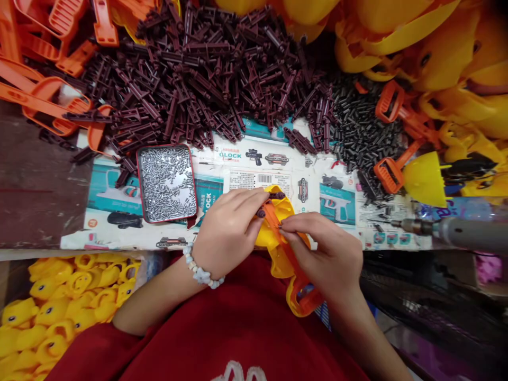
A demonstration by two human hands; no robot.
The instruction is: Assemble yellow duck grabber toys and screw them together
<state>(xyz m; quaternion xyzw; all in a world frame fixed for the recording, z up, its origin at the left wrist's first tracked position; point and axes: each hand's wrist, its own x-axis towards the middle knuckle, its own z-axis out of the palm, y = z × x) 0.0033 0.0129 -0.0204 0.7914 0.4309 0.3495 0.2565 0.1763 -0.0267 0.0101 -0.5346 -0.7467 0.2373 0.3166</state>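
You have the yellow plastic toy shell [280,248] held up in both hands, just above your red shirt [222,328], with an orange plastic frame [283,243] lying along it. Your left hand [228,233], with a pale beaded bracelet [202,270] at the wrist, closes on the shell's upper end, its fingertips [257,201] beside two dark maroon pin ends [277,195]. Your right hand [321,254] presses in from the other side, clamping the orange frame against the shell. Beyond the shell lie printed toy-gun sheets [257,159], and past those a heap of maroon plastic parts [206,79]. To the shell's left sits a red-rimmed tray of metal screws [166,182]; to its right, an electric screwdriver [456,233] and dark pins [365,132]. Below and left, yellow duck-shaped shells [67,301] are piled.
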